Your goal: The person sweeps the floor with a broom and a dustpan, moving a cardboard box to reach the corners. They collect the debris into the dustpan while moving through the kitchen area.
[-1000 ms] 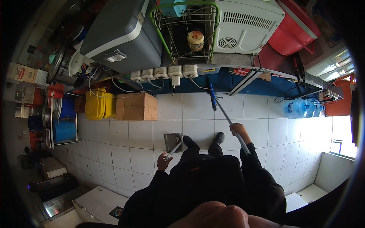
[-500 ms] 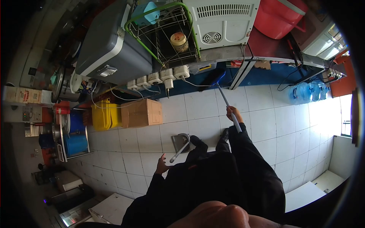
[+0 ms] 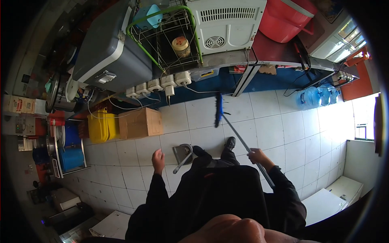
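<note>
A broom with a grey handle runs diagonally across the middle of the view, and my right hand is wrapped round it. Its blue bristled head is over the white floor tiles, in front of the blue strip beneath the counter. My left hand hangs out at the left with nothing in it, its fingers loosely extended. Near that hand, a grey dustpan rests on the floor beside my left shoe; its handle slants toward me. The hand and the dustpan are apart.
A cardboard box and a yellow bin stand on the floor at left. Large blue water bottles stand at right. The counter carries a green wire rack and a white appliance; power sockets line its edge.
The broom head has come out from under the counter, leftward and closer to me. My right hand has moved back with the handle. My left hand has shifted up and left, off the dustpan's handle end.
</note>
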Action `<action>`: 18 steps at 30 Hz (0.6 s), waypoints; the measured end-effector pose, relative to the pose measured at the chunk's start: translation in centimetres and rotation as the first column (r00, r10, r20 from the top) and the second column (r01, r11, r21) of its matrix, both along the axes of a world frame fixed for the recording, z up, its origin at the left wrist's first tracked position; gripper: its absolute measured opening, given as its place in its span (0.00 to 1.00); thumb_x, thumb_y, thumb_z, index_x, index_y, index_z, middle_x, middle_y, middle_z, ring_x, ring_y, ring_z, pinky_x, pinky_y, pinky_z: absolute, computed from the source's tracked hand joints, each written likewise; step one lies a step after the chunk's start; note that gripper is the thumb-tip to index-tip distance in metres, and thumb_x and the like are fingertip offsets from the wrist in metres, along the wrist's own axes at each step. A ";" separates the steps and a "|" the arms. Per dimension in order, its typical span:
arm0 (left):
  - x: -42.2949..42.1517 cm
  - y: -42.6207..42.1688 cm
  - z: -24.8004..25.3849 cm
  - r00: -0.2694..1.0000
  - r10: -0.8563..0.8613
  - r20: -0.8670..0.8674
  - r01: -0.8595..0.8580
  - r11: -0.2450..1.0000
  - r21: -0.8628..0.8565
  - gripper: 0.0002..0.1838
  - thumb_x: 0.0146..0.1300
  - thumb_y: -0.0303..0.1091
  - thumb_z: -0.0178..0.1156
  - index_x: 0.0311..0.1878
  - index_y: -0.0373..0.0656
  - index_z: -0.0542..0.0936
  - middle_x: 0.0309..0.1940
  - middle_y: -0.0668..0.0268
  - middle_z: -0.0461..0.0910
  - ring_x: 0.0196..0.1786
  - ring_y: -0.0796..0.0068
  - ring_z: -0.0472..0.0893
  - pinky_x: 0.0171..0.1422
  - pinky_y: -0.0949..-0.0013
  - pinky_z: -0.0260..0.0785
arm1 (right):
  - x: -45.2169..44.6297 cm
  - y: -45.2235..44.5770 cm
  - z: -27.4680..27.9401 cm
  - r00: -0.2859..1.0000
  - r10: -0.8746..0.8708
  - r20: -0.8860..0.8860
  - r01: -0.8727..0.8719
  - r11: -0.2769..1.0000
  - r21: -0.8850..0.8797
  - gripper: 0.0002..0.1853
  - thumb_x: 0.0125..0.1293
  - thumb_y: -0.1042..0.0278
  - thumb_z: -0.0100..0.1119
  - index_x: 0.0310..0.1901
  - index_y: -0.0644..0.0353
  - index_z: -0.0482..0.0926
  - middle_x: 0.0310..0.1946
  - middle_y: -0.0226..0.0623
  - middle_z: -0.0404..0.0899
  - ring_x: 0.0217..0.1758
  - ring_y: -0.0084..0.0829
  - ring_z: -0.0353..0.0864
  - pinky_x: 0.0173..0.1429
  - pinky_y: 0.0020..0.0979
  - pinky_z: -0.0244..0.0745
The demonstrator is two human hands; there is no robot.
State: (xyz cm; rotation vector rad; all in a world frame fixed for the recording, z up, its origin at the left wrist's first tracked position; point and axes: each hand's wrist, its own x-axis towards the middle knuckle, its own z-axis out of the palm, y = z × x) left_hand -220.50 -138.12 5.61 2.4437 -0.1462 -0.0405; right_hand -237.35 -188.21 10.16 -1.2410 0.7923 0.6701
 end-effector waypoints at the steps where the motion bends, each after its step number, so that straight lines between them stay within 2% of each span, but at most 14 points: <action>1: 1.1 -1.2 -0.9 0.999 0.002 -0.046 -0.005 0.998 -0.069 0.15 0.48 0.30 0.59 0.41 0.40 0.72 0.33 0.59 0.75 0.38 0.67 0.75 0.41 0.69 0.67 | -0.6 0.3 2.9 0.999 0.044 -0.030 -0.045 0.999 -0.009 0.06 0.54 0.73 0.53 0.32 0.65 0.71 0.13 0.29 0.66 0.12 0.20 0.64 0.14 0.22 0.57; 3: 2.9 -3.7 -4.5 0.982 0.036 -0.188 -0.087 0.959 -0.270 0.14 0.50 0.33 0.59 0.40 0.39 0.73 0.33 0.60 0.76 0.39 0.71 0.76 0.42 0.72 0.67 | -2.5 1.0 7.4 0.982 0.185 0.045 -0.181 0.980 -0.084 0.10 0.53 0.73 0.54 0.37 0.66 0.71 0.14 0.28 0.65 0.13 0.17 0.62 0.15 0.21 0.57; 5: 4.8 -5.3 -8.4 0.812 0.001 -0.584 -0.178 0.953 -0.246 0.28 0.49 0.49 0.58 0.49 0.40 0.69 0.45 0.56 0.72 0.47 0.67 0.72 0.47 0.65 0.66 | -3.9 1.2 10.7 0.952 0.298 0.069 -0.291 0.951 -0.104 0.19 0.52 0.74 0.53 0.48 0.64 0.68 0.14 0.28 0.66 0.13 0.16 0.62 0.16 0.21 0.59; 7: 5.6 -10.1 -3.0 0.351 0.080 -0.933 -0.449 0.889 -0.093 0.44 0.43 0.65 0.54 0.57 0.43 0.60 0.54 0.51 0.63 0.55 0.57 0.65 0.50 0.53 0.62 | -6.8 0.4 10.9 0.930 0.343 0.132 -0.347 0.938 0.008 0.24 0.52 0.74 0.52 0.53 0.62 0.65 0.14 0.27 0.66 0.14 0.16 0.62 0.16 0.21 0.59; 8: 5.8 -11.0 -2.4 0.247 -0.074 -0.966 -0.466 0.865 -0.185 0.53 0.37 0.73 0.51 0.62 0.45 0.52 0.60 0.49 0.51 0.61 0.49 0.55 0.53 0.44 0.56 | -7.8 0.1 11.6 0.921 0.359 0.151 -0.375 0.922 0.094 0.25 0.52 0.74 0.52 0.55 0.61 0.63 0.14 0.27 0.66 0.14 0.16 0.63 0.16 0.21 0.60; 9: 5.6 -12.1 -2.8 0.231 -0.105 -0.967 -0.576 0.787 -0.223 0.51 0.37 0.72 0.52 0.59 0.45 0.56 0.55 0.49 0.58 0.56 0.52 0.61 0.50 0.47 0.60 | -8.4 0.0 12.0 0.835 0.508 0.212 -0.514 0.857 -0.027 0.25 0.52 0.74 0.51 0.55 0.57 0.63 0.14 0.26 0.66 0.14 0.16 0.63 0.17 0.21 0.61; 10: 5.6 -13.0 -3.5 0.220 -0.140 -0.966 -0.673 0.694 -0.254 0.48 0.37 0.71 0.53 0.56 0.44 0.61 0.50 0.50 0.65 0.51 0.54 0.67 0.46 0.51 0.63 | -8.5 0.0 12.1 0.837 0.507 0.208 -0.513 0.858 -0.029 0.25 0.52 0.74 0.51 0.55 0.57 0.63 0.14 0.26 0.66 0.14 0.16 0.63 0.17 0.21 0.61; 11: 6.2 -13.1 -5.7 0.216 -0.148 -0.965 -0.673 0.694 -0.257 0.48 0.37 0.71 0.53 0.56 0.44 0.61 0.50 0.50 0.65 0.51 0.54 0.67 0.46 0.51 0.63 | -8.6 -0.2 12.2 0.787 0.583 0.203 -0.572 0.812 -0.118 0.26 0.52 0.74 0.51 0.56 0.53 0.63 0.14 0.26 0.66 0.13 0.16 0.63 0.17 0.20 0.61; 12: 6.9 -13.1 -9.3 0.191 -0.119 -0.974 -0.898 0.379 -0.222 0.41 0.38 0.70 0.53 0.48 0.44 0.64 0.39 0.55 0.68 0.42 0.60 0.70 0.42 0.56 0.64 | -8.7 -0.5 12.5 0.730 0.657 0.186 -0.625 0.753 -0.205 0.26 0.52 0.74 0.51 0.56 0.50 0.63 0.15 0.25 0.67 0.13 0.15 0.62 0.17 0.19 0.61; 13: 7.0 -13.1 -11.3 0.150 -0.097 -0.984 -0.988 0.007 -0.152 0.36 0.40 0.69 0.53 0.40 0.44 0.68 0.29 0.61 0.71 0.32 0.65 0.73 0.37 0.62 0.65 | -8.4 -0.5 12.8 0.731 0.659 0.176 -0.628 0.751 -0.204 0.26 0.52 0.74 0.51 0.56 0.50 0.63 0.15 0.25 0.67 0.13 0.15 0.62 0.17 0.19 0.61; 14: 6.4 -13.8 -11.2 0.152 0.147 -0.977 -0.981 -0.099 -0.168 0.26 0.49 0.63 0.49 0.26 0.46 0.64 0.16 0.71 0.62 0.19 0.75 0.67 0.30 0.70 0.62 | -7.5 -0.2 13.2 0.663 0.743 0.095 -0.651 0.634 -0.417 0.24 0.53 0.71 0.50 0.54 0.49 0.64 0.17 0.30 0.69 0.16 0.21 0.66 0.20 0.23 0.64; 16: 4.9 -12.4 -11.4 0.306 0.122 -0.944 -0.952 0.023 -0.306 0.22 0.57 0.57 0.44 0.24 0.47 0.63 0.16 0.71 0.61 0.20 0.76 0.66 0.31 0.71 0.63 | -6.0 0.7 13.5 0.533 0.838 -0.115 -0.606 0.283 -0.743 0.19 0.55 0.65 0.48 0.51 0.47 0.67 0.22 0.38 0.74 0.22 0.33 0.75 0.28 0.32 0.71; 17: 4.7 -11.5 -11.8 0.309 0.127 -0.943 -0.951 0.021 -0.308 0.22 0.57 0.57 0.44 0.24 0.47 0.63 0.16 0.71 0.61 0.20 0.76 0.66 0.31 0.71 0.63 | -5.5 1.2 13.2 0.590 0.795 -0.138 -0.526 0.249 -0.813 0.14 0.56 0.60 0.47 0.45 0.49 0.68 0.27 0.42 0.74 0.29 0.42 0.74 0.34 0.41 0.69; 18: 4.6 -10.5 -12.2 0.348 0.137 -0.928 -0.937 0.014 -0.349 0.20 0.58 0.55 0.43 0.25 0.47 0.63 0.16 0.71 0.62 0.20 0.75 0.67 0.31 0.70 0.64 | -5.3 1.5 13.1 0.590 0.796 -0.134 -0.525 0.252 -0.813 0.14 0.56 0.60 0.47 0.45 0.49 0.68 0.27 0.42 0.74 0.29 0.42 0.74 0.34 0.41 0.69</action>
